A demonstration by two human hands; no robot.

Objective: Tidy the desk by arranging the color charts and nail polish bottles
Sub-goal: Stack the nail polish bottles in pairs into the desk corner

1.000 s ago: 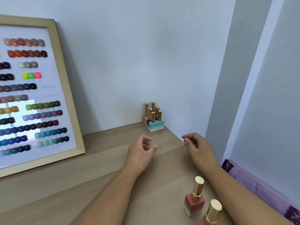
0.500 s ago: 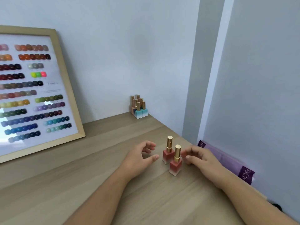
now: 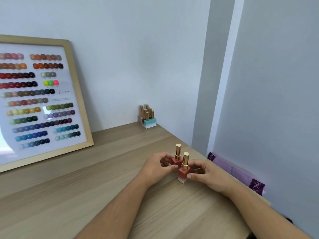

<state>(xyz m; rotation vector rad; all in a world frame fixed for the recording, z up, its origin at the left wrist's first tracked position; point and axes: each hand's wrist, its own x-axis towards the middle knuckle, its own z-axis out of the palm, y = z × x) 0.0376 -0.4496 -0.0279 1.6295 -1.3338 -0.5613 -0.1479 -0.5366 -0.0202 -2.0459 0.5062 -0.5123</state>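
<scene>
From the head view, a light wooden desk runs along a pale wall and ends at a corner on the right. At the near right of the desk, two pink nail polish bottles with gold caps stand upright, just beside each other.

The left hand curls round the square body of the far pink bottle. Its thumb lies low on the near side and its fingers bend round the far side, so it pinches that bottle. The right hand pinches the near pink bottle in the same way, with the thumb pressed on the right face of the body and the fingers curled behind it. Both bottles appear to stand on the desk, though I cannot tell this for certain. Both forearms reach in from the near edge.

In the far right corner of the desk, against the wall, a tight cluster of nail polish bottles stands upright, with gold caps and with blue, teal and pink bodies. It is well apart from the hands.

On the far left, a framed color chart with a light wood frame leans against the wall, its lower edge on the desk. Rows of coloured nail swatches cover it.

To the right of the desk edge, a purple cloth with a white pattern lies along the wall.
</scene>
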